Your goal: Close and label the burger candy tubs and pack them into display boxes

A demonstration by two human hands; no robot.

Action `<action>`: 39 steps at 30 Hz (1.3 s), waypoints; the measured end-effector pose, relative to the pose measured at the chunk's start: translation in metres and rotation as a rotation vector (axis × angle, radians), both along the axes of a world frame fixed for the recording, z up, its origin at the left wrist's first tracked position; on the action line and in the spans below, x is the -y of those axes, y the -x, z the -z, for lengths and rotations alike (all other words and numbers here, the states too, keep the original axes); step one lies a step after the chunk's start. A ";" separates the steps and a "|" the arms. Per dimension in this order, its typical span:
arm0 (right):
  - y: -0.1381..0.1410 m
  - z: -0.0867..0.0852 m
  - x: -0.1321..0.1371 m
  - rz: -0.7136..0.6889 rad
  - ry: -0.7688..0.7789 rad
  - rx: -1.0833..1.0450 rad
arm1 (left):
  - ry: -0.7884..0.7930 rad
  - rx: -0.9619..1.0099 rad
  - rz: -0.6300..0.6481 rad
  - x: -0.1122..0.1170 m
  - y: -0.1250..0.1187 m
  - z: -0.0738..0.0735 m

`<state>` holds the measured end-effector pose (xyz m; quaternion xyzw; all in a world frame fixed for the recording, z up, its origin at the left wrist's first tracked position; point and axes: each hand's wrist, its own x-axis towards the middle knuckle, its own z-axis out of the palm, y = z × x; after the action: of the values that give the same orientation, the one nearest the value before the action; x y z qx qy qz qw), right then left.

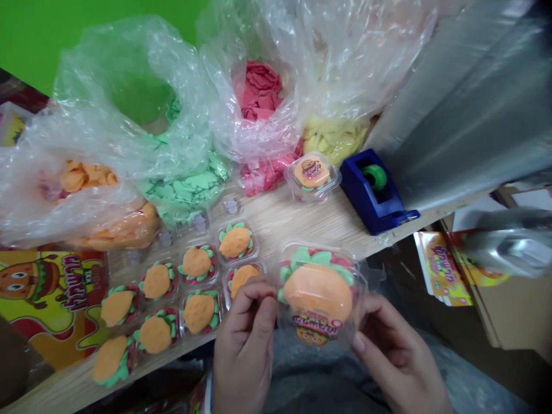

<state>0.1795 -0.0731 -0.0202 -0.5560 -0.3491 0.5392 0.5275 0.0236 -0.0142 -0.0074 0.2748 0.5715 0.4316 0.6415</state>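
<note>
A: What's closest in?

B: A clear plastic tray [298, 248] with a soft, bun-orange burger-shaped gummy [318, 292] inside, its green and red layers showing at the edge. It's held just off the tabletop, over grey fabric [328, 379].

A: And the hands?

B: The left hand [245, 345] pinches the tray's left side narrowly, and the right hand [399, 356] cups the other side, fingers [371, 328] against the smooth plastic.

A: What's on the tabletop [302, 227]?

B: Pale wood-grain, running diagonally. Ten open trays of gummies [198, 310] sit close together beside the hands, on a printed burger box [52, 293]'s right. A lidded, labelled tray [311, 177] sits further up, beside a blue tape dispenser [373, 192] with a green core.

A: Any room to move?

B: A bare strip of wood lies between the open trays and the dispenser. Beyond it, crinkly clear bags hold green [185, 187], pink [259, 92], yellow [334, 138] and orange [81, 178] gummy pieces.

A: And past the edge?

B: Printed cards [442, 270] and a cardboard box [487, 305] on the right, a silvery film roll [457, 98] above, and a green wall [30, 34] far off.
</note>
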 end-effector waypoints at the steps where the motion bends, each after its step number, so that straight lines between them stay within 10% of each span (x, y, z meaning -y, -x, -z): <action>1: 0.000 0.000 0.000 0.007 -0.001 -0.007 | 0.012 0.011 -0.014 0.000 0.000 0.000; 39: -0.004 0.014 0.018 0.065 0.141 -0.167 | -0.138 0.028 -0.052 0.007 -0.012 -0.023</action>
<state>0.1838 -0.0911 -0.0345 -0.5560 -0.2469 0.5893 0.5316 0.0356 -0.0207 0.0151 0.2974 0.5384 0.4902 0.6175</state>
